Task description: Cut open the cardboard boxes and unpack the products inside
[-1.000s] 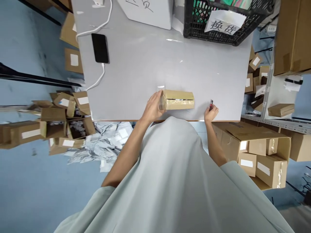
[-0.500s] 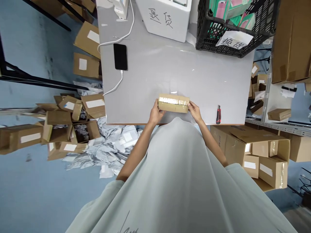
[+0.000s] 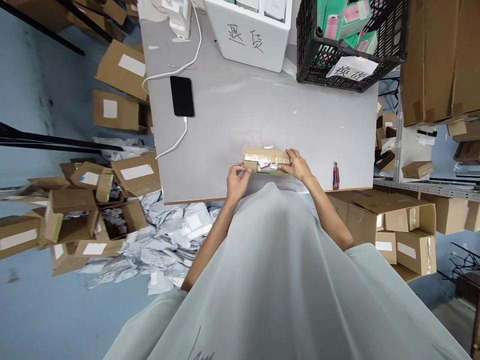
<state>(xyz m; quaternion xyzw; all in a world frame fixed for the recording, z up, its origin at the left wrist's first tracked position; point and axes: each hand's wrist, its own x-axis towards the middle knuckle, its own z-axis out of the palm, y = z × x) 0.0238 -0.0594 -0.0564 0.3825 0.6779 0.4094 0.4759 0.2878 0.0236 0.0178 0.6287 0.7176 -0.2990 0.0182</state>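
A small brown cardboard box (image 3: 267,155) with shiny tape stands at the front of the grey table (image 3: 210,160). Its near side is parted, and something pink, green and white (image 3: 268,168) shows inside. At the left end of the box, my left hand (image 3: 237,181) pinches a flap between thumb and fingers. My right hand (image 3: 299,165) grips the right end, fingers over the top edge and thumb near the opening. To the right lies a red and black utility knife (image 3: 336,176), apart from both hands.
A phone (image 3: 182,96) on a white cable lies at the left. At the back stand a white foam bin (image 3: 249,42) and a black crate (image 3: 348,65) with green and pink boxes. Cartons (image 3: 131,172) and crumpled packaging (image 3: 172,235) cover the floor left; a large carton (image 3: 378,205) stands right.
The near side of the cardboard box has opened, exposing its contents. My left hand has shifted onto a flap, and my right hand has closed further over the right end.
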